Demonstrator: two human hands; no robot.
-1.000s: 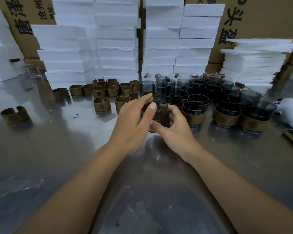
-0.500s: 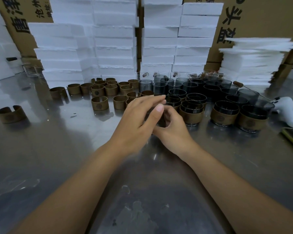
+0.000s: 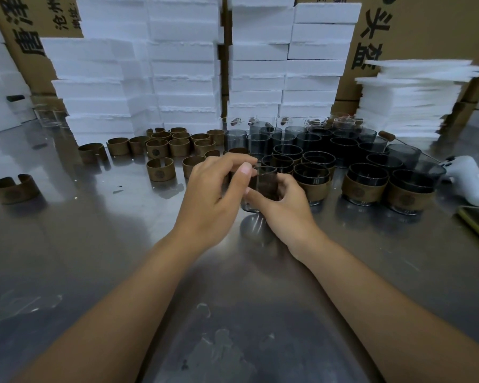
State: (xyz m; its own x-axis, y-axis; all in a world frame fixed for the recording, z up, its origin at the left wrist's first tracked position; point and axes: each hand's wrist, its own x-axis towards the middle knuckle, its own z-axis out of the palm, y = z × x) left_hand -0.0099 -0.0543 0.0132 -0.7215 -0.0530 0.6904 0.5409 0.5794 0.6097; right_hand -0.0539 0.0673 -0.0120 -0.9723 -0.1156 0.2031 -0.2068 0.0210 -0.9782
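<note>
1. Since half a second ago, your left grip (image 3: 213, 194) has been lifting its fingers off the top of the dark glass (image 3: 263, 186), so its rim is showing again between both hands.
2. You are keeping the glass upright near the middle of the table (image 3: 67, 258), with its long axis vertical and its open mouth pointing up. Whether its base is touching the steel cannot be told.
3. Your left grip is curling round the glass's left side, thumb tip near the rim. Your right grip (image 3: 285, 205) is wrapping its fingers round the right and near side, lower down. Both are closing on this one glass.
4. Open table is lying toward you and to your left. Just beside your right grip, the sleeved glasses (image 3: 367, 183) are crowding in. Bare dark glasses (image 3: 307, 142) are filling the space behind.
5. You are working with one held glass and three plainly sleeved glasses in the front row. About seventeen loose brown sleeves (image 3: 161, 168) are sitting to the left, one of them lying well apart. Well over a dozen bare dark glasses are standing behind.
6. Foam blocks (image 3: 183, 67) are walling the far edge. A white handheld device (image 3: 465, 181) is lying at the right.
</note>
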